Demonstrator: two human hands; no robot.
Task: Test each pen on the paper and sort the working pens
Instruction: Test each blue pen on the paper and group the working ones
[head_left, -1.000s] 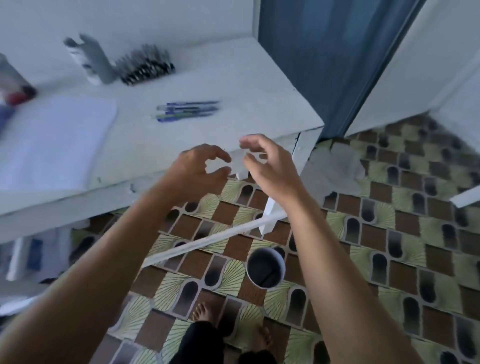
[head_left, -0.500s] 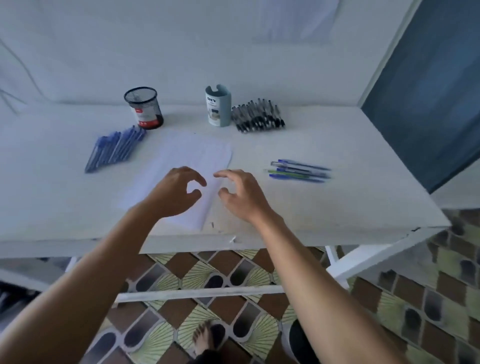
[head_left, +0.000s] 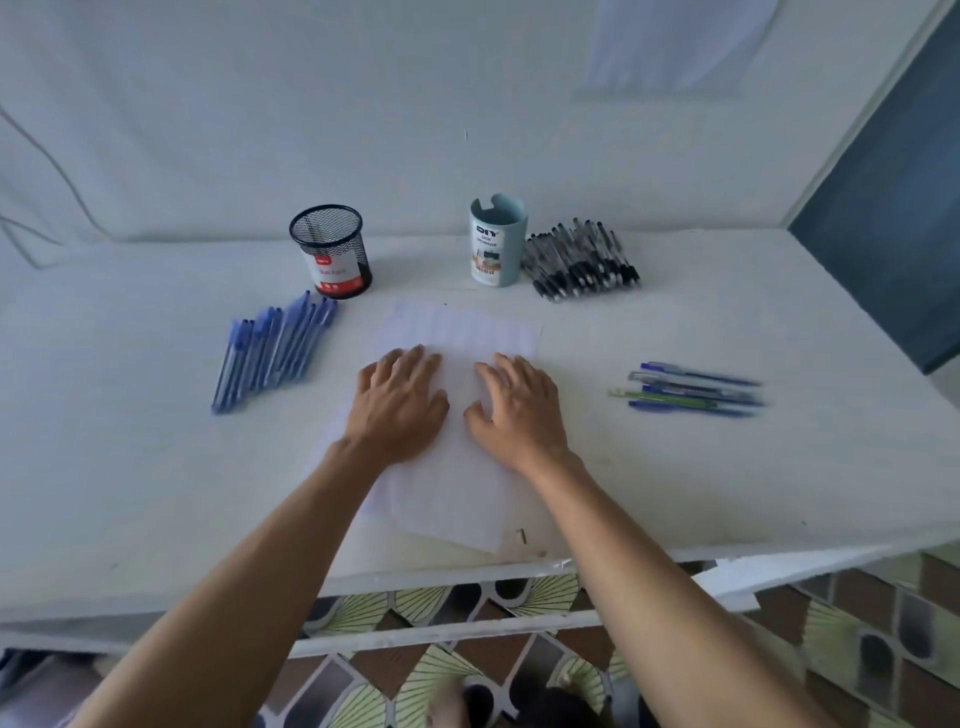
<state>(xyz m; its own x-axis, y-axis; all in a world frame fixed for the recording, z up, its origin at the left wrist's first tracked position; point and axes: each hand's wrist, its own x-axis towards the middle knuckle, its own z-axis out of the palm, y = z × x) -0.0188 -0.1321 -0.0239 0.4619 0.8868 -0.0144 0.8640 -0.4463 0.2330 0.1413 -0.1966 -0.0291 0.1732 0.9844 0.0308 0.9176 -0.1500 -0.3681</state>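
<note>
The left hand (head_left: 400, 405) and right hand (head_left: 519, 410) lie flat, fingers straight and spread, pressing the thin, faintly lined paper (head_left: 467, 483) and gripping nothing. Clear-barrelled blue pens (head_left: 270, 353) lie left of the fingers and a few blue and green pens (head_left: 691, 389) to their right, while beyond the fingertips stand a black wire-mesh cup (head_left: 332, 249) and a smooth teal holder (head_left: 497, 241) printed "DIY", with black pens (head_left: 582, 260) beside it. The matte white table (head_left: 156, 493) meets a white wall (head_left: 363, 104).
</note>
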